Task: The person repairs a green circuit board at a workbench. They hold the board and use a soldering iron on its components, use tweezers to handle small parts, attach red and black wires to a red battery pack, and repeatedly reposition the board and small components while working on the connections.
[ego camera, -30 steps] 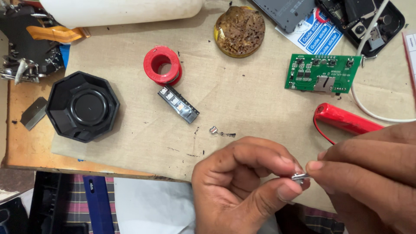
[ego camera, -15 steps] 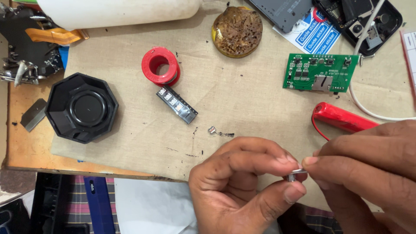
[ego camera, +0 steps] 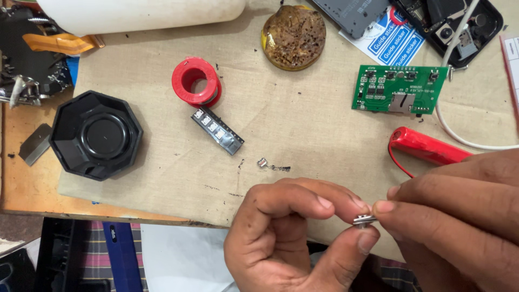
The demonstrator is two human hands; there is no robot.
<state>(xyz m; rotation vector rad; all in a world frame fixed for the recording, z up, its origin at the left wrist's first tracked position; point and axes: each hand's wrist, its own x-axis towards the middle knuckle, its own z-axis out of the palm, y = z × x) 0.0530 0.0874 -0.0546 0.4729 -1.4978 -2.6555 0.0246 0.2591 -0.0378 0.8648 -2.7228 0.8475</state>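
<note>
At the far left of the surface (ego camera: 303,140) sits a black octagonal holder (ego camera: 95,134), with a red spool (ego camera: 196,81) to its right and a short strip of small components (ego camera: 217,130) just near of the spool. A tiny loose metal part (ego camera: 263,162) lies on the brown paper near the middle, and a round amber tin (ego camera: 293,37) sits farther back. At the near edge, the left hand (ego camera: 286,243) pinches a small metal connector (ego camera: 364,220) between thumb and forefinger; the right hand (ego camera: 459,221) grips the same piece from the other side with its fingertips, so both hands are closed on it above the surface edge. Beyond the right hand lie a red cylindrical cell (ego camera: 424,146) and, farther back, a green circuit board (ego camera: 400,89).
</note>
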